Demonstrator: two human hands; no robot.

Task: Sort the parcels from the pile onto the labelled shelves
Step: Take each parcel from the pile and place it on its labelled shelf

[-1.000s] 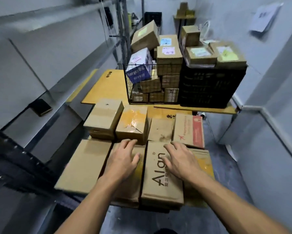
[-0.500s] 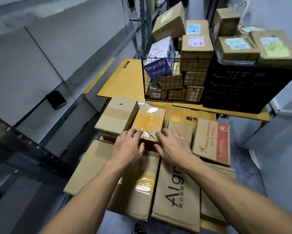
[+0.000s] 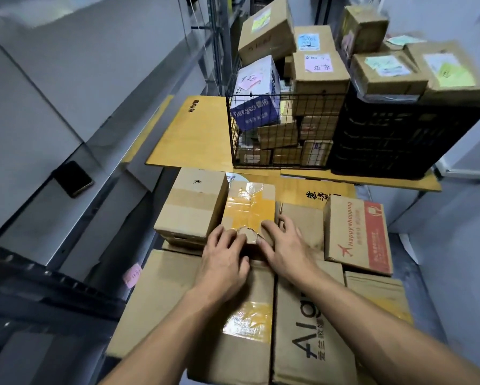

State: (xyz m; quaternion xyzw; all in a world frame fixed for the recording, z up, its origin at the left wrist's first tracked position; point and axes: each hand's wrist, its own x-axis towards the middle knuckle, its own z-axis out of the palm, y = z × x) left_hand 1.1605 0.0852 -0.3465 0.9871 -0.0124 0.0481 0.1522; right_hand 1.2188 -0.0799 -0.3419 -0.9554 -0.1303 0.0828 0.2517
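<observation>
A small cardboard parcel wrapped in yellow tape (image 3: 250,207) lies in the pile of parcels in front of me. My left hand (image 3: 225,257) grips its near left corner, fingers curled over the top edge. At the near right corner my right hand (image 3: 287,245) holds it the same way, thumb against the front face. A plain brown parcel (image 3: 191,204) touches it on the left. To the right sits a box printed "Happy shopping" (image 3: 358,234). Grey metal shelves (image 3: 74,87) run along the left, and one carries a pink label (image 3: 132,275).
Flat cartons, one marked "Alan" (image 3: 302,329), lie under my forearms. Behind the pile, a yellow board (image 3: 197,132) carries a wire basket (image 3: 277,129) and a black crate (image 3: 400,134), both loaded with labelled parcels. A dark phone (image 3: 73,179) rests on the left shelf.
Both hands moved forward off the flat cartons and closed on the near end of the yellow-taped parcel. My view came closer to the pile.
</observation>
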